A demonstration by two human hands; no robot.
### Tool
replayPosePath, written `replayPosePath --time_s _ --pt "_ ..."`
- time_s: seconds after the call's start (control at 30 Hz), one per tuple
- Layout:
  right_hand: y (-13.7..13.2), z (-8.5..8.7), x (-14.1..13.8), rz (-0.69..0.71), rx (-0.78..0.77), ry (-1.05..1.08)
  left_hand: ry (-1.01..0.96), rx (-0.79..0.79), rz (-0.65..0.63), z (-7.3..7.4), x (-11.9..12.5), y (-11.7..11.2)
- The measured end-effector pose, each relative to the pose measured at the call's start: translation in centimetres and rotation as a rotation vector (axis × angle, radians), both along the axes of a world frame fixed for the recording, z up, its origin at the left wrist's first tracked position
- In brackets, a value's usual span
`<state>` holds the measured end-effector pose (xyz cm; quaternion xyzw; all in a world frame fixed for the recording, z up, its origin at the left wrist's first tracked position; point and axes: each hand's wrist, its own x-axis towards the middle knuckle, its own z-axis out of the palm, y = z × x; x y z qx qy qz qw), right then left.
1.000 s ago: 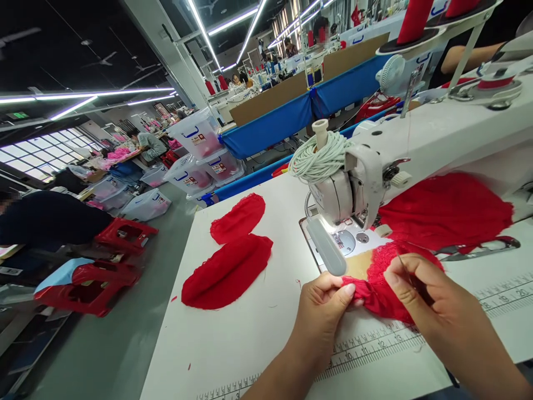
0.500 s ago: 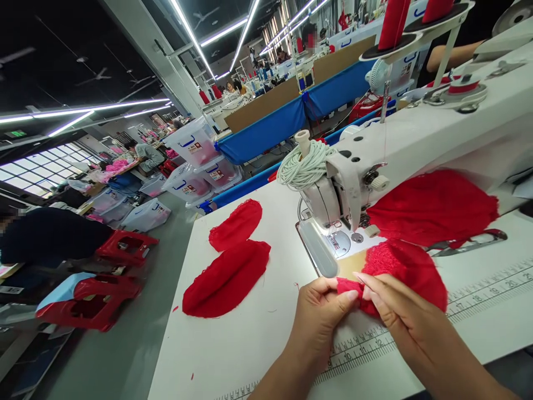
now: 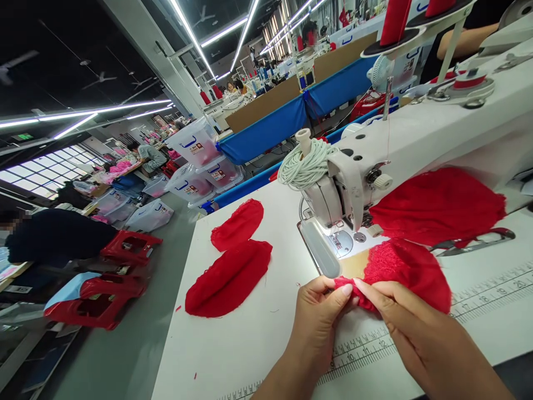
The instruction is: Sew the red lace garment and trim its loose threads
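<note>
While the left hand (image 3: 320, 311) pinches the red lace fabric piece (image 3: 412, 272), the right hand (image 3: 410, 328) has slid alongside. Both grip its tip.

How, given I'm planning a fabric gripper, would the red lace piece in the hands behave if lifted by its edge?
Likely floppy: the lace piece bunches where the left hand and right hand pinch its edge. Probably very light: it looks thin and open-weave. Being so holey, it may snag rather than slide on the table.
</note>
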<state>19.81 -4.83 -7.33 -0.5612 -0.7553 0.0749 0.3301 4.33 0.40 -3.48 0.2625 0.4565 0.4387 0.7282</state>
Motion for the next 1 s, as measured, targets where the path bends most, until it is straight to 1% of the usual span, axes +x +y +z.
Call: replayPosePath --time_s 0.3,0.5,0.6,0.67,0.8,1.0 --pt "0.1 0.0 0.4 0.029 0.008 -0.008 -0.019 0.024 -0.001 -0.3 0.0 -0.1" --pt "0.3 0.4 -0.1 -0.014 0.003 0.071 -0.013 0.064 -0.022 -0.5 0.0 -0.1" --pt "0.6 0.7 -0.3 0.006 0.034 0.130 -0.028 0.079 -0.037 -0.5 -0.2 -0.1" --pt "0.7 0.8 -0.2 0.019 0.043 0.152 -0.044 0.063 -0.041 -0.5 -0.2 -0.1" --pt "0.6 0.5 0.3 0.065 0.062 0.066 -0.049 0.056 -0.031 -0.6 -0.2 -0.1" --pt "0.5 0.1 0.8 0.081 0.060 -0.033 -0.027 0.093 -0.025 -0.7 -0.2 -0.1"
